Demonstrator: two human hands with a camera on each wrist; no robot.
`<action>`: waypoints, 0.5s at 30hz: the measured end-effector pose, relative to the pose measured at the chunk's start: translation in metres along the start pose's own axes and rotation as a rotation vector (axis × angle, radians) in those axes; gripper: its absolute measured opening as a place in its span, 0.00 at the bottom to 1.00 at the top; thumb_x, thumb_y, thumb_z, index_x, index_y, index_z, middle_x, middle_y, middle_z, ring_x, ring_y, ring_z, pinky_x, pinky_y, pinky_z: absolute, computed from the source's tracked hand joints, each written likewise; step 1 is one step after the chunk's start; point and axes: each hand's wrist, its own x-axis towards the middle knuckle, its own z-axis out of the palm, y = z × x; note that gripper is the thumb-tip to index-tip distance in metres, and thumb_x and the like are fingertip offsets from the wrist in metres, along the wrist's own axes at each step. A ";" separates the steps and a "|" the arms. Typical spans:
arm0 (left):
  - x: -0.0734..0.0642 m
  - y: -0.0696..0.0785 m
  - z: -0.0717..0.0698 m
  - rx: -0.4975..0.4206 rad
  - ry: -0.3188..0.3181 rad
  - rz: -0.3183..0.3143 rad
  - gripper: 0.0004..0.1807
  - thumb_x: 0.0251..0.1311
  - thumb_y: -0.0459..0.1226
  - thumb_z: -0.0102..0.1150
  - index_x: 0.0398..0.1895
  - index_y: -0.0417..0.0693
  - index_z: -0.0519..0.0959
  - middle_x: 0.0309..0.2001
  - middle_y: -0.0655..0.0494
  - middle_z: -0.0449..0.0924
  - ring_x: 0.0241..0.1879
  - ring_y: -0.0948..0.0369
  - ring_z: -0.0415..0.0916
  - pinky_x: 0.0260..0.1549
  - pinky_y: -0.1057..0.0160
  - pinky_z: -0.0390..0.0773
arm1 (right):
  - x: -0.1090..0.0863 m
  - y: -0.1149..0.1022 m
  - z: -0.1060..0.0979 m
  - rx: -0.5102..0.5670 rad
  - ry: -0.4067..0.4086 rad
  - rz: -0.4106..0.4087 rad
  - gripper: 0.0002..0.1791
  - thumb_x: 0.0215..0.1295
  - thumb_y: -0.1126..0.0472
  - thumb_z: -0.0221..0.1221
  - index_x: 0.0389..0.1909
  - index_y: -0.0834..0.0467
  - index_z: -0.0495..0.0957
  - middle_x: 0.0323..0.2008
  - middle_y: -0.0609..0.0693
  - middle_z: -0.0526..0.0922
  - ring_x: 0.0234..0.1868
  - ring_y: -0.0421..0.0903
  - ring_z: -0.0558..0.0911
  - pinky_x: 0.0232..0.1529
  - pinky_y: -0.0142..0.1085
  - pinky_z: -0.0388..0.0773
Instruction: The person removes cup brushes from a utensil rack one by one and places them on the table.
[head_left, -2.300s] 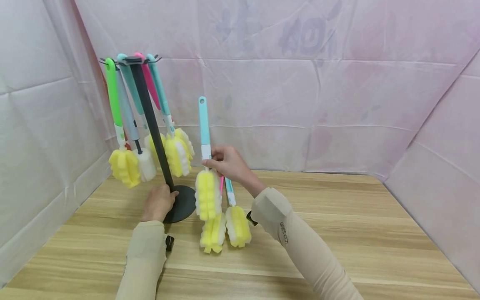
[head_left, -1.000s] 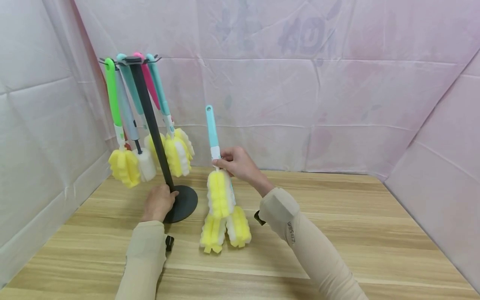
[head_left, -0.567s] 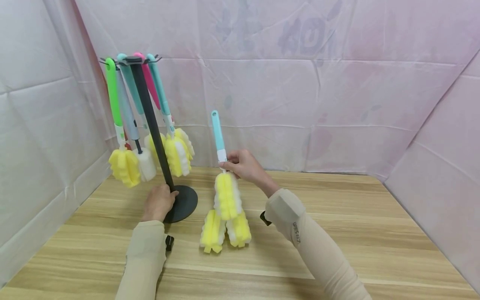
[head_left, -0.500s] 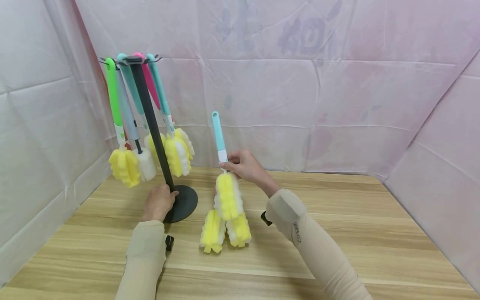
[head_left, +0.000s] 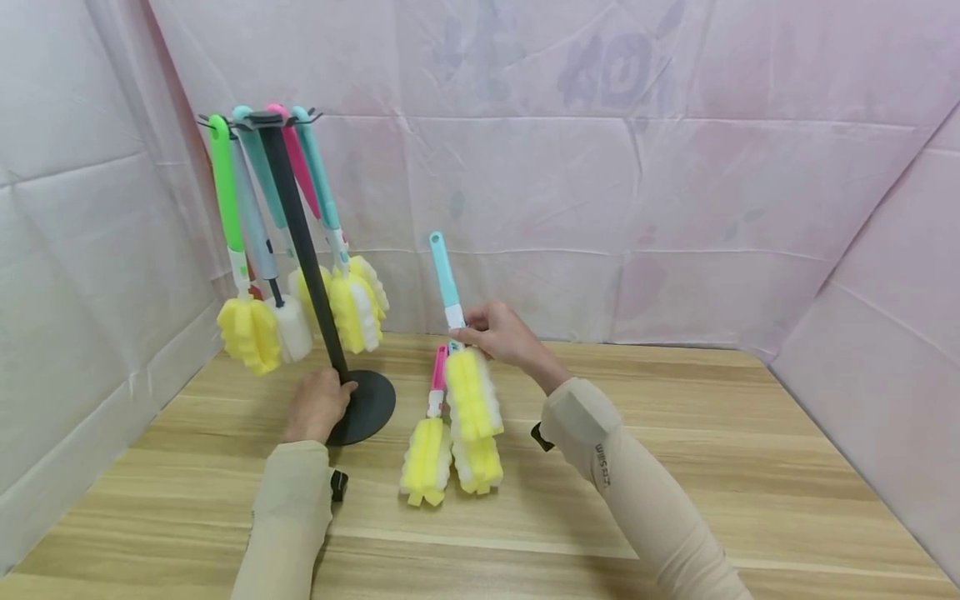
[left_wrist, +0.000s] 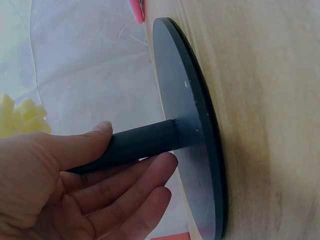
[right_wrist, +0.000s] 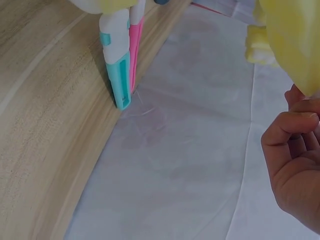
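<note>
In the head view, my right hand [head_left: 504, 335] pinches a sponge bottle brush [head_left: 444, 271] by the white neck below its light-blue handle. The brush is upright, leaning slightly left, its yellow-and-white sponge head down. Behind and below it on the table lie a pink-handled sponge brush [head_left: 426, 458] and a blue-handled one [head_left: 480, 467], the latter partly covered by the held brush. My left hand [head_left: 315, 406] grips the post of a black stand [head_left: 303, 237] low down, just above its round base [left_wrist: 190, 120]. The left wrist view shows thumb and fingers around the post.
Several bottle brushes hang from the stand's top hooks, among them a green-handled one [head_left: 227, 192], a grey one with a white head [head_left: 292, 329] and a blue one [head_left: 318, 175]. Pale cloth [head_left: 675, 200] walls the wooden table [head_left: 675, 433] at the back and both sides.
My right hand has carried the brush to the right and lower, so the pink handle on the table shows again in the head view. My left hand and the stand stay put.
</note>
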 end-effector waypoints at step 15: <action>0.001 0.001 -0.001 -0.002 -0.008 -0.010 0.15 0.70 0.34 0.60 0.33 0.25 0.79 0.27 0.39 0.80 0.26 0.47 0.79 0.30 0.48 0.79 | -0.006 0.014 -0.005 -0.020 -0.015 0.016 0.12 0.72 0.65 0.60 0.38 0.74 0.82 0.20 0.48 0.78 0.20 0.37 0.70 0.21 0.28 0.68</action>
